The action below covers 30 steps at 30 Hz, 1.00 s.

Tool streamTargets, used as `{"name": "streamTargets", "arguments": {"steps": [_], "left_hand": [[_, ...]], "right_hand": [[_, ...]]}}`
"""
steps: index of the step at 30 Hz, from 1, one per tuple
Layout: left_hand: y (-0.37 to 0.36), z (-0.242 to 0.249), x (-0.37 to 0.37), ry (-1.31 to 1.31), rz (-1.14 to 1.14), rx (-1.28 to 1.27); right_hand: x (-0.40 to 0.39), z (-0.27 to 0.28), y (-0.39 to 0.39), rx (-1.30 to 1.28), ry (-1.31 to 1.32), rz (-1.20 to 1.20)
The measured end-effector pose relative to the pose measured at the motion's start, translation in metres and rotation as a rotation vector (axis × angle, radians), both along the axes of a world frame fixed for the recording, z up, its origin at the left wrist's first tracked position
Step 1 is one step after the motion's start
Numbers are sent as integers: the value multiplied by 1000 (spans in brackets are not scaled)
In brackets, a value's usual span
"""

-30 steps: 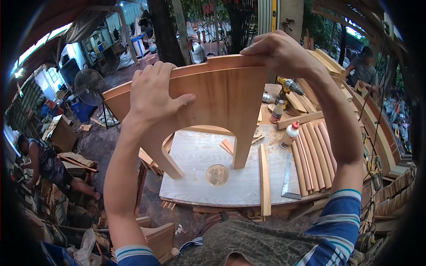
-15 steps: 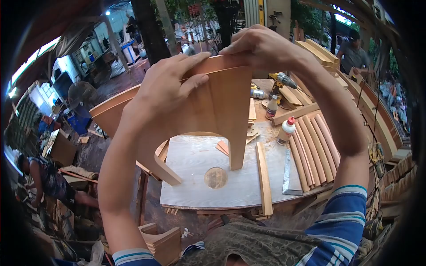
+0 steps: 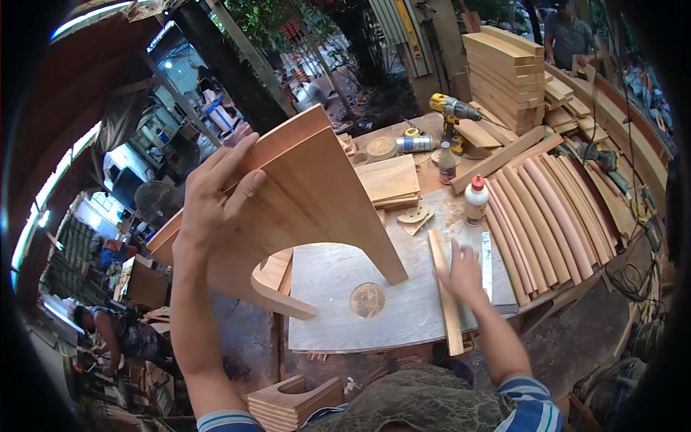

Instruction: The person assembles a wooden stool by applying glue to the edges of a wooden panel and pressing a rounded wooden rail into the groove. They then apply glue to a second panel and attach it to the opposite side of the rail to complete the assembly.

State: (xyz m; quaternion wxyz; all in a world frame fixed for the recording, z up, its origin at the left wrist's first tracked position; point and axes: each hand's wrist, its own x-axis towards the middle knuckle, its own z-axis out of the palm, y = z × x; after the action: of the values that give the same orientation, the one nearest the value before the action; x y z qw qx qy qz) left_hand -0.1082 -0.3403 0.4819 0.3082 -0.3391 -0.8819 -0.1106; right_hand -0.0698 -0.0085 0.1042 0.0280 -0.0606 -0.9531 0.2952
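My left hand (image 3: pixel 219 191) is closed over the top edge of a wooden panel (image 3: pixel 317 194) with an arched cutout, thumb on its near face. The panel stands tilted, its two legs reaching down to the grey board (image 3: pixel 331 327). My right hand (image 3: pixel 466 272), slightly blurred, is low over the board with its fingers stretched forward. It overlaps the right edge of a narrow wooden strip (image 3: pixel 444 288). Just right of those fingers lies a flat metal square (image 3: pixel 487 263), partly hidden. A white bottle with a red cap (image 3: pixel 475 201) stands beyond the hand.
Curved wooden slats (image 3: pixel 543 223) lie in a row at the right. Behind are a dark small bottle (image 3: pixel 447 164), a yellow drill (image 3: pixel 453 115), a spray can (image 3: pixel 415 144) and stacked boards (image 3: pixel 504 79). Cut arched pieces (image 3: pixel 299 403) sit below the bench. Other people are at far left and upper right.
My right hand has let go of the panel's top edge and come down to the strip. The panel leans more, still held by my left hand. The view has shifted.
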Motion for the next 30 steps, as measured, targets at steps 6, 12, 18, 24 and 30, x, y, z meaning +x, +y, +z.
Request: {"name": "streamTargets", "arguments": {"steps": [6,12,18,24,30], "left_hand": [[0,-3,3,12,41,-16],[-13,-7,-3,108,-37,-57],[-15,-8,-5,77,30,-81],[-13,-9,3,48,45,-62],[-12,-8,6,-6,54,-24]], "right_hand": [[21,-41,-23,-7,-225,-54],[27,-37,12,-544,133,67],[53,255,23,-351,853,246],[76,490,-77,160,648,285],[-16,477,-111,768,366,431]]}}
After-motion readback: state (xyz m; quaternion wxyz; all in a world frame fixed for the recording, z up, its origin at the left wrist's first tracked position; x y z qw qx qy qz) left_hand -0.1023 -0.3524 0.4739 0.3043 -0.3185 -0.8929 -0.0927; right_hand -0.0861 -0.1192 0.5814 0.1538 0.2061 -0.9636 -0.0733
